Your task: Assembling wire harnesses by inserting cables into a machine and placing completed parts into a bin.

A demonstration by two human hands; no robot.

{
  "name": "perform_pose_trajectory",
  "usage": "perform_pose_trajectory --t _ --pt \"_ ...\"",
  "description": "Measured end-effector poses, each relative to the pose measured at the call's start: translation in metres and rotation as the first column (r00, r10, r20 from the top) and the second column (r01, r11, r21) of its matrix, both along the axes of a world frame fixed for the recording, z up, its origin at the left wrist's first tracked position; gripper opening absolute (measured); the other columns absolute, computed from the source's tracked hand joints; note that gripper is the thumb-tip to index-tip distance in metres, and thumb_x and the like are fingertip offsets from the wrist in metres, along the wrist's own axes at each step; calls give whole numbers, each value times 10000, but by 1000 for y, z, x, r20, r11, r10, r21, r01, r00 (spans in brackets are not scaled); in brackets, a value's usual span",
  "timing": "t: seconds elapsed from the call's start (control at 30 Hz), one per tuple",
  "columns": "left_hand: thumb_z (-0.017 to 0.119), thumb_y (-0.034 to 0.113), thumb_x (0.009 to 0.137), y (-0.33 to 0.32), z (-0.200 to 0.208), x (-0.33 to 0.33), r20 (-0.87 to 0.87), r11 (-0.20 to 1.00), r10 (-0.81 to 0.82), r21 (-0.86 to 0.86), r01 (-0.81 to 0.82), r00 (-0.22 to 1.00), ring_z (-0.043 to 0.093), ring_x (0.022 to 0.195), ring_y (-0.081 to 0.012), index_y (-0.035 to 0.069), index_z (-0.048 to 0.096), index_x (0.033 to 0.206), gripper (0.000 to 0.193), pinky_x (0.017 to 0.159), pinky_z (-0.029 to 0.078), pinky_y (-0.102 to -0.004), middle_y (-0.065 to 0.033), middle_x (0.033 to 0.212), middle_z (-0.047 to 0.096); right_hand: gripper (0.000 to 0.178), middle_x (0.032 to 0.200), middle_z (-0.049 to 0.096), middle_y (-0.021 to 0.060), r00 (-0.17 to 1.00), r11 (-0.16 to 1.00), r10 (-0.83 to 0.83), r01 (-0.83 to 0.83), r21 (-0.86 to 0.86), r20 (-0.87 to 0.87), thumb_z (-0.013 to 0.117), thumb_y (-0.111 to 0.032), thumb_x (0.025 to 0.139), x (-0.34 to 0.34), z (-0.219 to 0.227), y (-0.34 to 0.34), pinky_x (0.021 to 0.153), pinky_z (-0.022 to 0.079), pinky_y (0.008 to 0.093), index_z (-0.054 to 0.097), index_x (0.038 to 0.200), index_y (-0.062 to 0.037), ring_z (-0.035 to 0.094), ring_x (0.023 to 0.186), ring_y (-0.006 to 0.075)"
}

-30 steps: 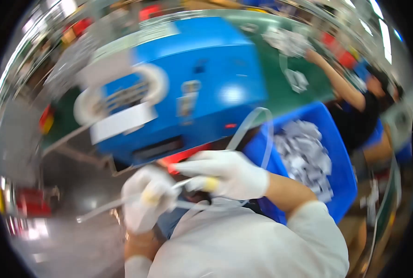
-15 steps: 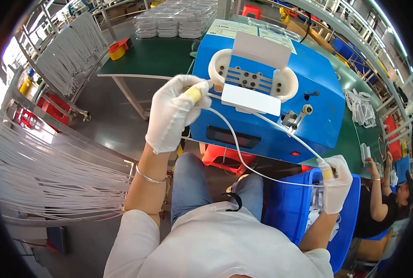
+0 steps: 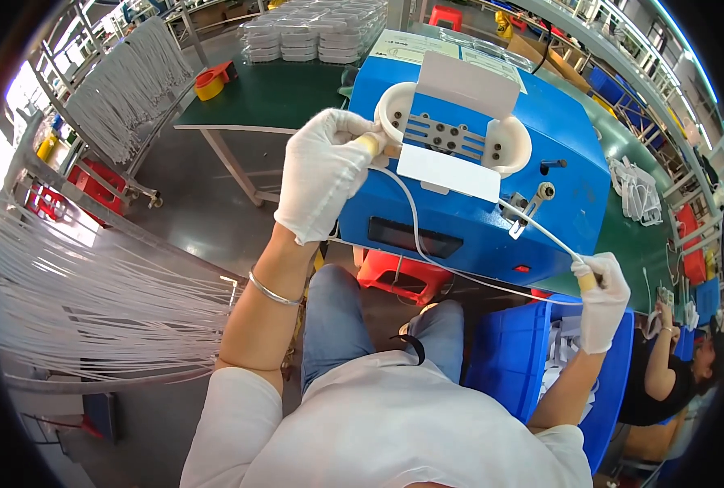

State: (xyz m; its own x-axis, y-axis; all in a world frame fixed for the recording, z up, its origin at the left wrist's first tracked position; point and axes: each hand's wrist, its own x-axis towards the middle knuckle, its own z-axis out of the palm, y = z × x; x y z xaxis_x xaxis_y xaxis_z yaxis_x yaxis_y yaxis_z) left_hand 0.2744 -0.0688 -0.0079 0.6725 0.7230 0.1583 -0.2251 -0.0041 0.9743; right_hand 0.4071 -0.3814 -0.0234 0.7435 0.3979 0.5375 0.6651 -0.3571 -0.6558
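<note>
Both my hands wear white gloves with pale yellow fingertip covers. My left hand [image 3: 327, 172] is closed in a pinch at the left side of a blue machine [image 3: 573, 134], beside its left white cup [image 3: 390, 110]. A thin white cable [image 3: 415, 218] hangs in a loop from there toward my right hand [image 3: 602, 302]. That hand, closed on the cable, is off the machine's lower right corner. A straight stretch of cable runs from it up to the white front flap [image 3: 448, 174]. Between the cups lies a slotted metal plate [image 3: 443, 137]. What the left fingertips grip is mostly hidden.
Below my right hand stands a blue bin [image 3: 504, 358] holding white pieces. White cables [image 3: 102, 301] lie bundled on a rack at left. A red stool [image 3: 402, 276] is under the machine. Stacked clear trays [image 3: 313, 32] stand far back. A co-worker [image 3: 667, 374] sits at right.
My left hand has moved slightly up and right, closer to the left cup. My right hand has shifted a little right and up, with the cable still in it.
</note>
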Motion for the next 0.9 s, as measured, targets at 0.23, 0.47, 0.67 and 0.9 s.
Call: perform_pose_trajectory --t 0.23,0.47,0.67,0.9 --pt "664 40 830 -1 -19 -2 123 778 236 570 -263 964 555 695 -55 1 583 892 109 646 477 -218 -32 783 631 97 734 564 -32 985 985 -170 171 12 -16 639 -96 833 79 40 -36 614 347 166 678 859 -11 468 673 34" --pt "623 83 882 -18 -21 -17 -19 920 188 352 -170 982 525 695 -49 24 536 1234 367 645 448 -194 -12 773 588 157 742 640 42 994 945 -80 101 -310 77 681 -158 813 157 29 -4 680 417 220 688 840 -3 543 697 88" --pt "582 67 907 -22 -38 -73 -22 992 28 123 -25 999 513 643 -36 -28 528 1241 351 581 439 -183 0 795 585 121 730 604 -19 986 984 -151 156 -86 66 654 -126 844 119 45 -24 634 383 188 686 846 -10 490 685 39" --pt "584 208 919 -45 -61 -87 -81 833 -552 -111 543 830 429 456 -27 -43 521 1226 401 398 321 -169 -68 716 623 120 708 567 -46 986 987 -156 154 -56 -54 650 -135 856 101 42 -54 540 316 160 676 848 -18 433 615 5"
